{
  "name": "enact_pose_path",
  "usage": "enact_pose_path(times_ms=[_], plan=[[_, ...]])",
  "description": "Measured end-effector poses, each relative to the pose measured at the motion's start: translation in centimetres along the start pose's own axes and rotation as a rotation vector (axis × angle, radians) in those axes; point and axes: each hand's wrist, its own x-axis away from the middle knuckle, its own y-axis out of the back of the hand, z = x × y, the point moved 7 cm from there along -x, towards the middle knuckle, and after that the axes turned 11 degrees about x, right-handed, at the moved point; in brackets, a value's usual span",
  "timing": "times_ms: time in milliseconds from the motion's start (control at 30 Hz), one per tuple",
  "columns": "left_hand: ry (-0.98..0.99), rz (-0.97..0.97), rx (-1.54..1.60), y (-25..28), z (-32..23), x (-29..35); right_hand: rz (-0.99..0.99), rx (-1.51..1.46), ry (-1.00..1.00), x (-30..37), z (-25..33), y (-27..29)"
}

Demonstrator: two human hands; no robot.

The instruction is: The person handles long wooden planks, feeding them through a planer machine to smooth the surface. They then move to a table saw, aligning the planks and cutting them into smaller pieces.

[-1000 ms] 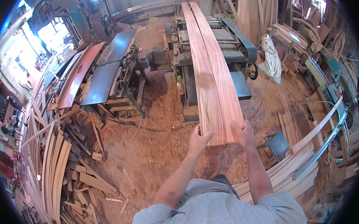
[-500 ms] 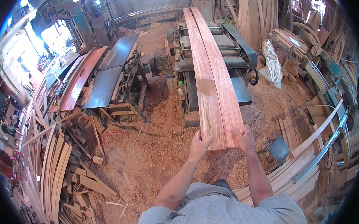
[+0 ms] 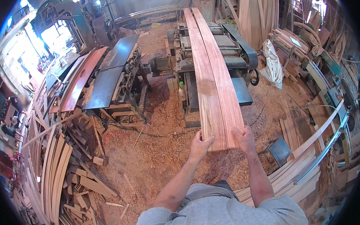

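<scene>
Two boards (image 3: 222, 84): over machine (image 3: 227, 51), seemingly being steadied.
Left hand (image 3: 200, 145), right hand (image 3: 244, 139): pinching outer edges.
Next move: likely needs even support.

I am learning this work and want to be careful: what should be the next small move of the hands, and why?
Perhaps bring the far ends of the left board and right board closer together: a dark gap shows between them there, while the left hand and right hand grip the near end's outer edges.
</scene>
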Motion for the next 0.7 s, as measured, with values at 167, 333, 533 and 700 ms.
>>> enact_pose_path(times_ms=[167, 333, 533, 700], plan=[[0.001, -0.004, 0.015, -0.4, -0.8, 0.4, -0.008, 0.005, 0.005, -0.1, -0.4, 0.0], [0.019, -0.011, 0.018, -0.3, -0.8, 0.5, 0.011, 0.009, -0.018, 0.2, 0.3, 0.2], [0.014, -0.008, 0.014, -0.2, -0.5, 0.3, 0.007, 0.019, -0.016, 0.0, 0.1, 0.1], [0.016, -0.019, 0.010, -0.4, -0.7, 0.5, -0.003, -0.016, -0.032, -0.2, -0.8, -0.2]])
